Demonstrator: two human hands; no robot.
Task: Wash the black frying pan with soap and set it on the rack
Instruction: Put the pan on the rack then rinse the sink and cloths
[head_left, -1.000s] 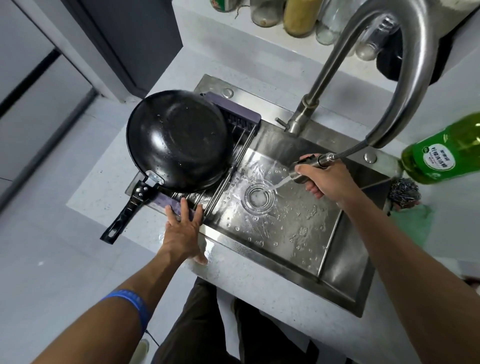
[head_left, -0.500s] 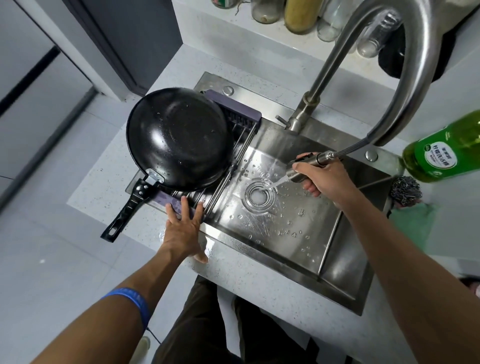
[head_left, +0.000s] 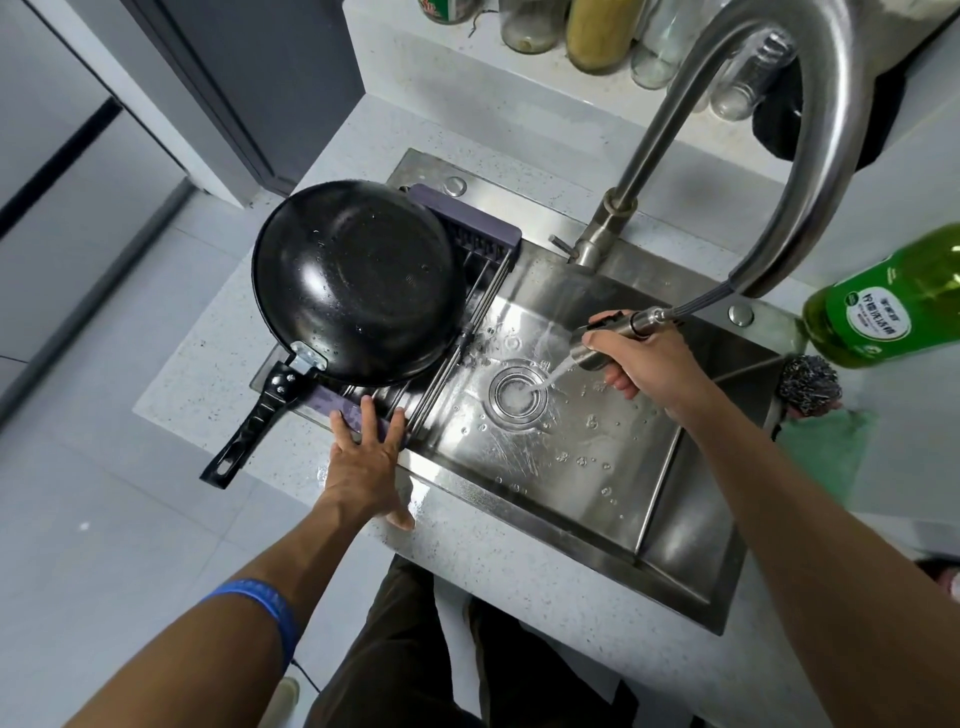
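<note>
The black frying pan (head_left: 358, 280) is lying upside down on the rack (head_left: 467, 244), centre-left. The left hand (head_left: 366, 462) is resting flat, fingers spread, on the counter (head_left: 208, 374) edge. The right hand (head_left: 644, 358) is gripping the sprayer (head_left: 608, 338), spraying water into the sink (head_left: 571, 467).

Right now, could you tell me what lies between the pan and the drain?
In the head view, the rack's metal rods and a wet strip of sink floor separate the pan from the drain.

Frying pan (head_left: 358, 280): glossy black coating, beaded with water. Sink (head_left: 670, 525) and faucet (head_left: 810, 130): brushed stainless metal, wet. Countertop (head_left: 208, 364): matt speckled stone. Soap bottle (head_left: 893, 301): translucent green plastic. Scourer (head_left: 808, 384): coiled metal wire.
</note>
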